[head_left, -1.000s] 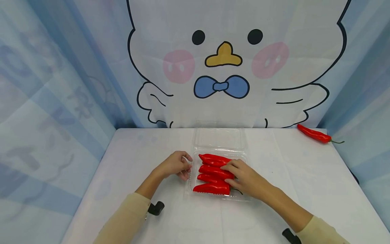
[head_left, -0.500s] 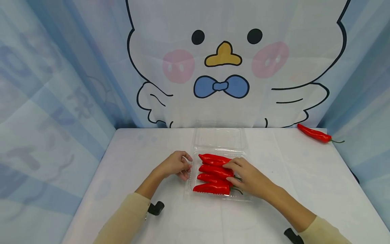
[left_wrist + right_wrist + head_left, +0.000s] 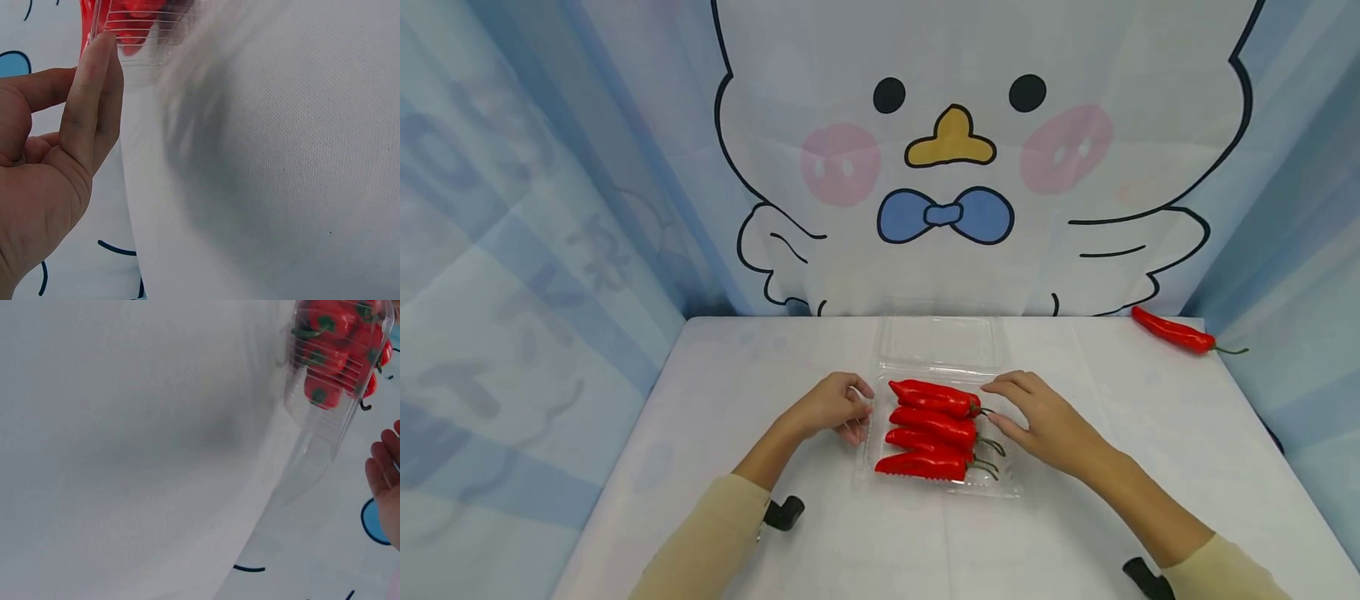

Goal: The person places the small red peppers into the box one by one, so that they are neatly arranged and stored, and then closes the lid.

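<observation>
Glossy red peppers (image 3: pixel 934 427) lie side by side in a clear plastic box (image 3: pixel 1000 488), green stems (image 3: pixel 992 444) pointing toward a person's right hand (image 3: pixel 1048 421), which holds nothing, its fingers relaxed and parted just beside the stem ends. The peppers look light and firm but slick, likely best taken around their thick shoulders, since the thin stems could snap. Extended fingers of the left hand (image 3: pixel 838 406) touch the box's opposite wall, though how hard they press is difficult to judge; the thin plastic probably flexes. Beyond is the open lid (image 3: pixel 940 342); a lone pepper (image 3: pixel 1176 332) lies at the far right corner of the tabletop (image 3: pixel 850 550)
</observation>
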`<state>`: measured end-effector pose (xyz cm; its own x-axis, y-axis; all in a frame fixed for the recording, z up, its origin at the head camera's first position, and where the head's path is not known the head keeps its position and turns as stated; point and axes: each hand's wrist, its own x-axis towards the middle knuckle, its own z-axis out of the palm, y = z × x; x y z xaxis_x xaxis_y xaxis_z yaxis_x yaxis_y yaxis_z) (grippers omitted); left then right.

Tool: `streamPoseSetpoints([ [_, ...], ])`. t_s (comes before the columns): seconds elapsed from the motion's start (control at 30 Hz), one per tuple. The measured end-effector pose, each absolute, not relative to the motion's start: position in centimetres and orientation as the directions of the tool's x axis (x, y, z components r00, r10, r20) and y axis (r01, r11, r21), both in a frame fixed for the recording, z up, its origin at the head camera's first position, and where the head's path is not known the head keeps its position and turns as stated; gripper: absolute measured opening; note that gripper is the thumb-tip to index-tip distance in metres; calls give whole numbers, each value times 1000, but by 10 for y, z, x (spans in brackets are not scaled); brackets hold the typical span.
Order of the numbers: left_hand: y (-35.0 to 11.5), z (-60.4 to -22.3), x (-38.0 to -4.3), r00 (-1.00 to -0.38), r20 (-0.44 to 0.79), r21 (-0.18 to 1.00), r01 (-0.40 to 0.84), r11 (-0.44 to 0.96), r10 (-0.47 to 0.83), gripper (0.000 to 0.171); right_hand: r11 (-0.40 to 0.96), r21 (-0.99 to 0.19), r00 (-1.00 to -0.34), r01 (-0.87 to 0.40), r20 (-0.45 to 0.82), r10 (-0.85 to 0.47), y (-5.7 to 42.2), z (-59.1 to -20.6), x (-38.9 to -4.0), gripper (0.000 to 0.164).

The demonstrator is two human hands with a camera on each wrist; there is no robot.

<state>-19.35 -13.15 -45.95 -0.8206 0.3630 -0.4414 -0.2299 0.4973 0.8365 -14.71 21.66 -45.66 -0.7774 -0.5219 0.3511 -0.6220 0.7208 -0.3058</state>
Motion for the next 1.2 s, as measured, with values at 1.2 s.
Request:
streamPoseSetpoints([
  [1.2, -133, -467, -196, -818, -420, 856, -213, 472, 393, 29, 895, -427, -991, -126, 93, -95, 374, -466, -191, 79],
])
